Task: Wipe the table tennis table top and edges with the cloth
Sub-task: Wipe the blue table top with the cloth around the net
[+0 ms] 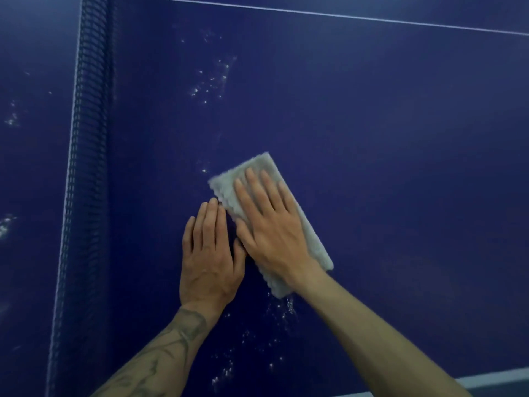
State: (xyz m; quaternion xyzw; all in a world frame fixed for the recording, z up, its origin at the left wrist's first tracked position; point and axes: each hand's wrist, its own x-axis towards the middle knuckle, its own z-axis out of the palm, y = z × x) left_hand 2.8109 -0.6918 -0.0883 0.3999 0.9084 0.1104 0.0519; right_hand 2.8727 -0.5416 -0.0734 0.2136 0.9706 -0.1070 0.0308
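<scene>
Two bare hands work the blue table top (400,167) in the head view, just right of the net (88,167).

The right hand (269,224) lies flat on the folded grey cloth (226,186), fingers straight and spread, pressing it to the surface rather than clutching it. The left hand (210,253) rests palm down on the bare table just left of the cloth. Its fingers are straight, its fingertips are at the cloth's left edge, and it holds nothing.

The cloth sits mid-table with its long axis running diagonally from far left to near right, in line with the right forearm.

White specks (211,81) are scattered on the far side of the cloth towards the net. A second patch of white specks (282,309) starts right at the cloth's near end and trails towards the table's near edge (492,382). More flecks show on the left side of the net.

Both patches on this side lie roughly along the cloth's long axis. A push away or a pull back by the right hand, the one on the cloth, would probably meet them with the narrow end. A sideways sweep would cover more ground.

The white line (343,16) far across the table and the edges look not yet reached.
</scene>
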